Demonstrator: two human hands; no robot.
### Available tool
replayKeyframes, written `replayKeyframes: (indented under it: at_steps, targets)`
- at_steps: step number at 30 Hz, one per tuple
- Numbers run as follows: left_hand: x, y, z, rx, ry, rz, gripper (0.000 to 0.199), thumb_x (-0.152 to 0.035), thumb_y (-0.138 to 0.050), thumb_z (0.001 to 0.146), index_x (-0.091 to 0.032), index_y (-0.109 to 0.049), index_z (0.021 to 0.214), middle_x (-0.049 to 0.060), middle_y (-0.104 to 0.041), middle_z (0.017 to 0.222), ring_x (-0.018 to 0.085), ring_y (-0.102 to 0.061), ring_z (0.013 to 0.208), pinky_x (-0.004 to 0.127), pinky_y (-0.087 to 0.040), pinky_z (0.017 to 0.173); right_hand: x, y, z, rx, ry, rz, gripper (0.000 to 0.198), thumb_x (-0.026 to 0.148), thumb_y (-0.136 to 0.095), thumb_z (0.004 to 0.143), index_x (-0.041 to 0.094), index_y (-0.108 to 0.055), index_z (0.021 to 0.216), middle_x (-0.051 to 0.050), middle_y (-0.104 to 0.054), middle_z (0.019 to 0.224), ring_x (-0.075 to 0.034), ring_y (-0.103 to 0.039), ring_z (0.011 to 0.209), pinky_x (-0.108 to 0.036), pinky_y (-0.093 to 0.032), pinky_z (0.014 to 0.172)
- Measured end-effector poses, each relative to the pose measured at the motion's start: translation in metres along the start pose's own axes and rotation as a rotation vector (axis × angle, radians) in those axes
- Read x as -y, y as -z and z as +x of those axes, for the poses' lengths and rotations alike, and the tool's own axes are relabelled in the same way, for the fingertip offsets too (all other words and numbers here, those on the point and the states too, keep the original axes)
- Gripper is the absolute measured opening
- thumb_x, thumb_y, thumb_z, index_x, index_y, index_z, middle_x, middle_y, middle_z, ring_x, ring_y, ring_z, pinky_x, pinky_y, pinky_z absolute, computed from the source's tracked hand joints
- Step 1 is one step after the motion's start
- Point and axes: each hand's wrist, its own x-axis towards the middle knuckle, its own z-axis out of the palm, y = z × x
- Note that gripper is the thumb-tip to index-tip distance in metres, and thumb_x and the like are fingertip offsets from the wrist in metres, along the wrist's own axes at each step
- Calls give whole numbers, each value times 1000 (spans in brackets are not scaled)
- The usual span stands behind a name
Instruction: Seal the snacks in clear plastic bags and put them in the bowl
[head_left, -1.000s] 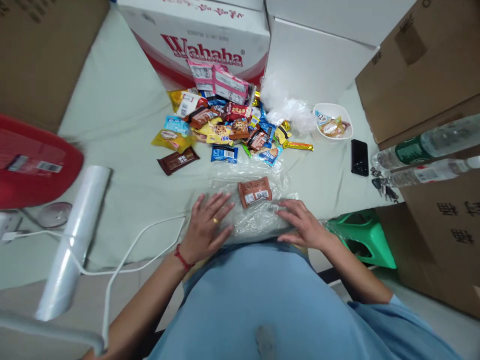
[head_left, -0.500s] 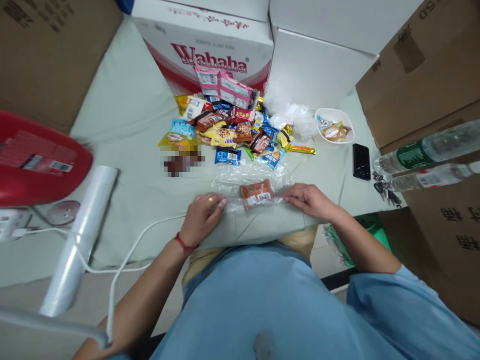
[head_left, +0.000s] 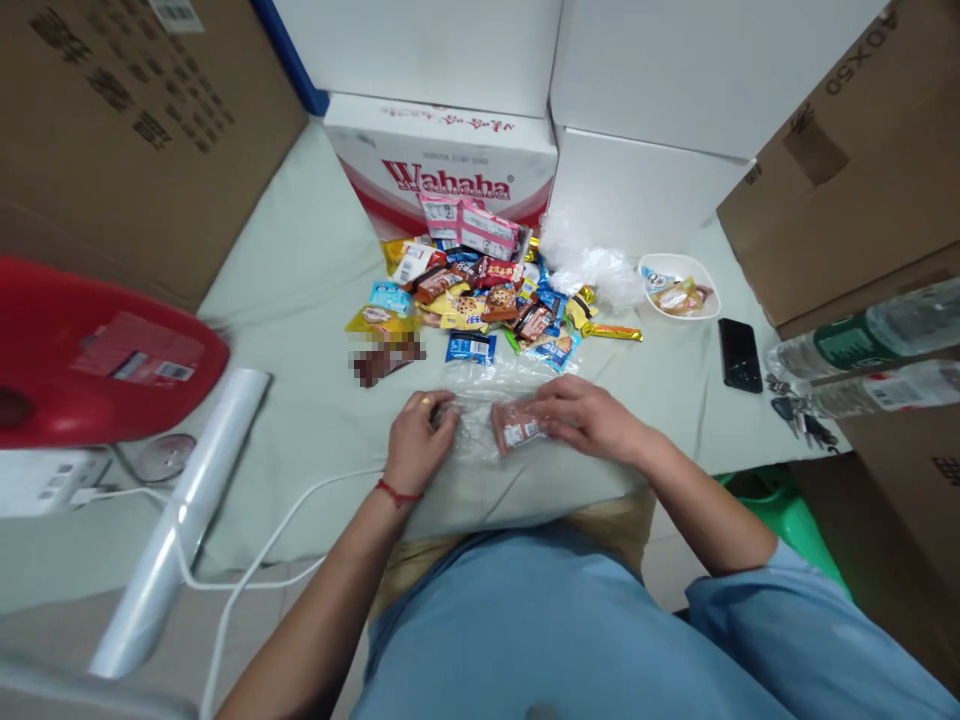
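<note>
Near the frame's centre, the left hand (head_left: 424,438) is pinching clear film (head_left: 472,425); apart from it, the right hand (head_left: 594,420) is gripping the brown packet (head_left: 514,430); wrapping is seemingly underway, next calling for a taut fold

The right grip (head_left: 591,415) partly hides the brown packet (head_left: 516,428).

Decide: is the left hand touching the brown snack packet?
No: the left hand is apart from the brown snack packet, with clear plastic between them.
</note>
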Motion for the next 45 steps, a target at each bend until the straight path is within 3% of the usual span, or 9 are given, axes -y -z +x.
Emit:
replayKeyframes:
  at_steps: [4, 7, 11, 17, 20, 27, 34, 42, 45]
  targets:
    - [-15, 11, -20, -330, 1, 81, 30, -34, -61, 92, -18, -67, 117, 11, -66, 116, 27, -63, 113, 44, -50, 102, -3, -35, 4, 109, -22, -9, 35, 20, -55, 105, 26, -76, 132, -11, -71, 129, -24, -66, 114, -37, -56, 96]
    - [-44, 13, -45, -563, -233, 250, 24, -19, -63, 92, -19, -69, 115, 11, -71, 113, 28, -63, 112, 47, -42, 104, -10, -42, 3, 89, -27, 8, 35, 19, -56, 105, 26, -75, 134, -12, -71, 130, -24, -67, 116, -35, -55, 97]
    - [-75, -7, -60, -304, -578, 309, 41, -8, -60, 91, -25, -69, 127, 5, -80, 114, 24, -66, 102, 42, -40, 88, -10, -28, 6, 136, -8, 13, 32, 22, -56, 106, 24, -76, 131, -11, -72, 127, -24, -67, 113, -36, -53, 98]
    - [-69, -47, -46, 27, -499, 412, 51, -6, -53, 92, -24, -70, 136, 4, -79, 129, 25, -67, 98, 43, -36, 78, -26, -1, 52, 164, -60, -191, 37, 27, -53, 107, 15, -69, 138, -15, -74, 122, -28, -59, 114, -41, -44, 104]
    - [-65, -50, -48, 25, -507, 439, 47, -8, -54, 93, -24, -72, 133, 4, -79, 130, 25, -67, 96, 43, -36, 78, -36, -4, 80, 187, -135, -365, 51, 27, -67, 97, 12, -61, 146, -19, -67, 136, -35, -48, 128, -45, -42, 104]
    - [-63, -51, -54, 38, -484, 452, 48, -10, -55, 92, -25, -72, 135, 7, -77, 133, 26, -66, 94, 43, -36, 77, -38, -7, 94, 246, -107, -416, 21, 21, -55, 99, 16, -75, 99, -16, -70, 110, -34, -49, 117, -46, -38, 98]
    - [-60, -55, -57, 20, -488, 435, 48, -10, -53, 94, -25, -72, 136, 7, -76, 134, 26, -67, 95, 43, -37, 77, 13, 8, 41, 324, 33, -438, 22, 24, -51, 106, 17, -71, 113, -14, -67, 119, -26, -58, 101, -34, -42, 80]
    - [-38, -44, -64, 29, -420, 101, 37, -9, -54, 89, -25, -78, 113, 5, -81, 120, 24, -68, 98, 42, -48, 86, 18, -46, -26, 302, 34, -322, 40, 22, -43, 111, 26, -61, 146, -11, -67, 122, -25, -60, 110, -35, -48, 90]
    - [-23, -28, -62, -207, -231, -158, 30, -16, -47, 96, -24, -75, 103, 5, -79, 110, 21, -68, 103, 39, -52, 95, 13, -62, -38, 253, 24, -251, 41, 20, -43, 110, 25, -64, 145, -13, -65, 125, -26, -58, 113, -38, -49, 94]
